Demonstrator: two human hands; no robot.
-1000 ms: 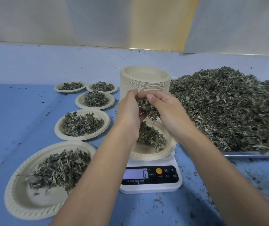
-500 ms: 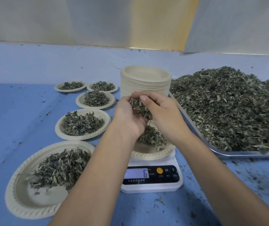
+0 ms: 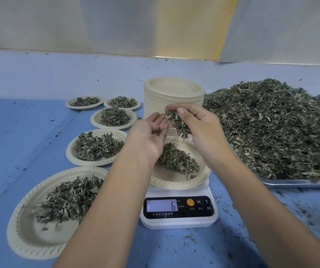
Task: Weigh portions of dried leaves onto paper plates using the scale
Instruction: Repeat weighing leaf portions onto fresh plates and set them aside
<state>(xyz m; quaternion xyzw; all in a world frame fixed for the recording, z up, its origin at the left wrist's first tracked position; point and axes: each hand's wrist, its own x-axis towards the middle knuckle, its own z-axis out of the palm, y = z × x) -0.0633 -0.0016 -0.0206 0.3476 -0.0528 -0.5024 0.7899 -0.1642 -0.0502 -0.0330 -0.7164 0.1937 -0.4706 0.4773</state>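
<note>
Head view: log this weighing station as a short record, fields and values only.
scale: white, on the blue table, display reads 6
plate on scale: holds a small heap of leaves
right hand: pinches a clump of leaves above that plate
left hand: fingers relaxed beside the clump
filled plates: five, laid out left of the scale
empty plates: one tall stack behind the scale
leaf supply: large pile on a metal tray at right
</note>
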